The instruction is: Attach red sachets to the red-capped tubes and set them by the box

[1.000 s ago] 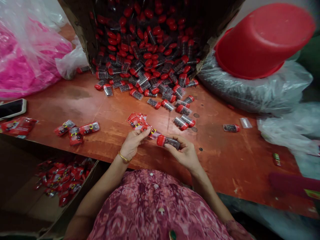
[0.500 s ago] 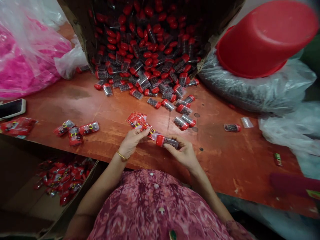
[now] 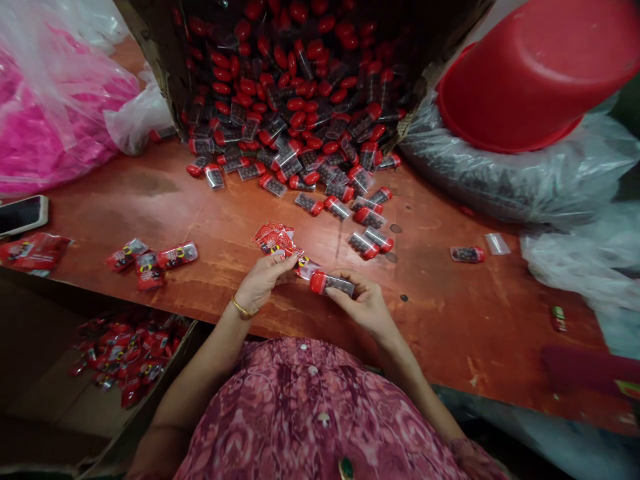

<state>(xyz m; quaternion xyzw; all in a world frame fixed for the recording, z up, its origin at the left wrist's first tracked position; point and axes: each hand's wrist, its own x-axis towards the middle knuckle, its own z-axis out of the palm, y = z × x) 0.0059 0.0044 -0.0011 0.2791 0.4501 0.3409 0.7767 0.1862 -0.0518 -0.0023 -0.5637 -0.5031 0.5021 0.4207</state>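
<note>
Pinched between the thumb and fingers of my left hand is a red printed plastic sleeve, with its clear end pointing right. My right hand grips a small clear tube with a red cap, filled with dark beads. The tube lies on its side, its cap facing left against or just beside the sleeve's end; I cannot tell whether it is inside. Just beyond my left fingers sits a little pile of flat red sleeves. Several capped tubes lie past my right hand.
A carton spills red-capped tubes onto the table. Sleeved tubes lie to the left, above a lower box of sleeved tubes. A phone, pink-filled bag and red bucket stand around.
My right hand and the tube have shifted very slightly left, along with a small tilt of the view. Both hands keep their hold.
</note>
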